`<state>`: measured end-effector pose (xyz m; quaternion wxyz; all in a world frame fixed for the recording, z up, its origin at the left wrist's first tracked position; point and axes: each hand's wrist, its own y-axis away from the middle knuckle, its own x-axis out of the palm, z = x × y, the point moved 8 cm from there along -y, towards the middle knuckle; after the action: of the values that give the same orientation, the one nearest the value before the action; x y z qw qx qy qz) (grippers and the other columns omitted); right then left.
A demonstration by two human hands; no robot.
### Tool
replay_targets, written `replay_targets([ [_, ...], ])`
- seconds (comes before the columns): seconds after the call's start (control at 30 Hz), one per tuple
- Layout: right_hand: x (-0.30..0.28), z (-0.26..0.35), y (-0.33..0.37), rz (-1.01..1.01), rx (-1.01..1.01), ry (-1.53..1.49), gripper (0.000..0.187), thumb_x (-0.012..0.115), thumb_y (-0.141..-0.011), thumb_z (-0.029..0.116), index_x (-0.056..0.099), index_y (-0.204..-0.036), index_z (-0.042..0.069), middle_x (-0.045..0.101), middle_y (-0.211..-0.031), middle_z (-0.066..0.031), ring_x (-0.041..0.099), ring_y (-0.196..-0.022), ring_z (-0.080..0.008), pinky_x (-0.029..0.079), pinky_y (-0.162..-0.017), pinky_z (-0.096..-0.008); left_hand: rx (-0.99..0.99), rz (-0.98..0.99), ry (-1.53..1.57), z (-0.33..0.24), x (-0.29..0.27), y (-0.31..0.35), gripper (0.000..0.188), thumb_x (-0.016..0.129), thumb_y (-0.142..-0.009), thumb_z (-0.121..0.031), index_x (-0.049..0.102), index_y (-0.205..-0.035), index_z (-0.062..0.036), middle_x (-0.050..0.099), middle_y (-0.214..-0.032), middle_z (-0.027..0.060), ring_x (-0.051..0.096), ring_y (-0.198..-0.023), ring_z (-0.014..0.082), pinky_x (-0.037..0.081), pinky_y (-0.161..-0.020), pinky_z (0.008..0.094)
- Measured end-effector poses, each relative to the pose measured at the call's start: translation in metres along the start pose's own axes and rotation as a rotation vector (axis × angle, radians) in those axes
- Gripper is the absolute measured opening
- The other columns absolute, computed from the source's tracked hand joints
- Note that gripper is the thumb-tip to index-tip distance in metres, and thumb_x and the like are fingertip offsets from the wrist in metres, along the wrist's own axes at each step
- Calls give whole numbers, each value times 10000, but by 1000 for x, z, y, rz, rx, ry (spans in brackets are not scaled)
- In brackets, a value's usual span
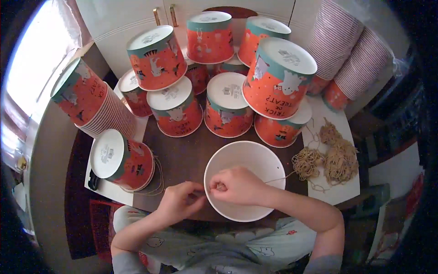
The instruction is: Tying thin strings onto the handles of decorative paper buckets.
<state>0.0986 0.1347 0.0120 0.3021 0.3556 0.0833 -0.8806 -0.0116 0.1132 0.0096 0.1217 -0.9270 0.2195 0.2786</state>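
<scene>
A white-lined paper bucket [245, 153] stands mouth up in front of me, with a small dark hole in its right wall. My right hand [239, 185] reaches inside, closed in a pinch close to the left wall, and tan cord [276, 179] runs from behind it over to the right. Outside the bucket, my left hand [182, 201] is by the left rim with curled fingers. What those fingers hold, if anything, is hidden. At the right, the cord leads to a loose tangle [308, 163] beside a bigger cord heap [341, 160].
Upside-down orange buckets [229, 118] with green bands are piled across the back. A bucket with cord loops [137, 164] lies tilted at left, near a nested stack [109, 112] and a black object [93, 181]. Wrapped bucket stacks [335, 41] lean at back right.
</scene>
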Motion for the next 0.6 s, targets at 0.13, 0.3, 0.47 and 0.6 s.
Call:
replay_targets([
  [0.13, 0, 2, 1, 2, -14, 0, 167, 571, -716, 191, 623, -784, 47, 591, -684, -95, 582, -632, -242, 453, -601, -344, 1, -6, -6, 0, 1, -1, 188, 655, -709, -61, 582, -871, 2, 606, -785, 117, 632, -676, 187, 517, -586, 275],
  [0.3, 2, 1, 0, 4, -38, -4, 170, 564, -724, 187, 629, -802, 50, 604, -714, -99, 591, -643, -246, 459, -596, -342, 11, -42, 2, 1, 3, 0, 182, 656, -705, -63, 586, -862, -5, 608, -756, 111, 631, -667, 188, 515, -591, 276],
  [0.47, 6, 2, 1, 70, -37, -7, 177, 565, -732, 193, 629, -814, 50, 613, -744, -104, 597, -664, -251, 468, -619, -337, -88, -40, 36, 5, 5, 2, 177, 649, -688, -86, 596, -845, -23, 620, -785, 116, 622, -699, 194, 497, -620, 293],
  [0.6, 3, 5, 3, 87, -62, -25, 212, 574, -728, 217, 618, -858, 56, 615, -752, -107, 599, -679, -256, 468, -637, -340, -15, -17, 3, -1, 2, 1, 176, 647, -699, -101, 579, -835, -12, 591, -729, 112, 615, -632, 187, 500, -575, 284],
])
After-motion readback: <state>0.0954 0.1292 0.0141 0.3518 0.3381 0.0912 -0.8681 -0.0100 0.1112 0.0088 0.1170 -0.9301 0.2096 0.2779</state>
